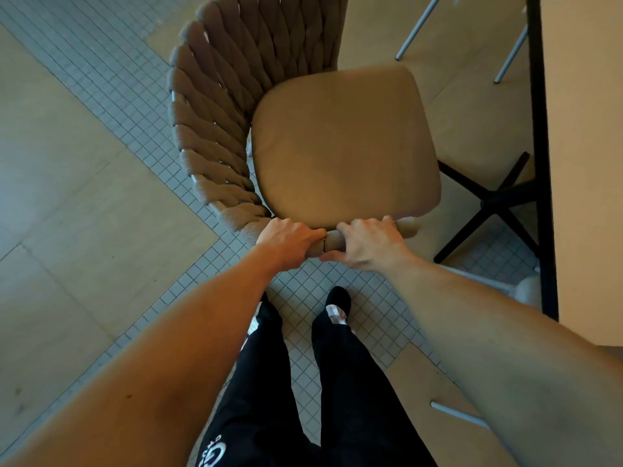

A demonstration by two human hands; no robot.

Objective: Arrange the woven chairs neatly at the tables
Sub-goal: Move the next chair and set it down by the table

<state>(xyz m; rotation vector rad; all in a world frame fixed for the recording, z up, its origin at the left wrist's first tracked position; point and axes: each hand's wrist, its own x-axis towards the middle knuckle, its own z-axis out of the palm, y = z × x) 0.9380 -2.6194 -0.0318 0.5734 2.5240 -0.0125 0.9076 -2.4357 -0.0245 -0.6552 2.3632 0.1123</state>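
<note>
A brown woven chair (215, 116) with a tan seat cushion (344, 143) stands in front of me, seen from above. Its thick woven rim curves from the top left round to the near edge. My left hand (286, 242) and my right hand (365, 244) both grip the near part of that rim, side by side and almost touching. The light table (586, 163) with a black edge runs down the right side, just right of the chair.
The table's black cross-shaped base (488, 203) stands on the floor beside the seat. Grey metal legs of other furniture (418, 26) show at the top right and one (458, 414) at the lower right. My legs in black trousers (303, 382) stand on small grey tiles.
</note>
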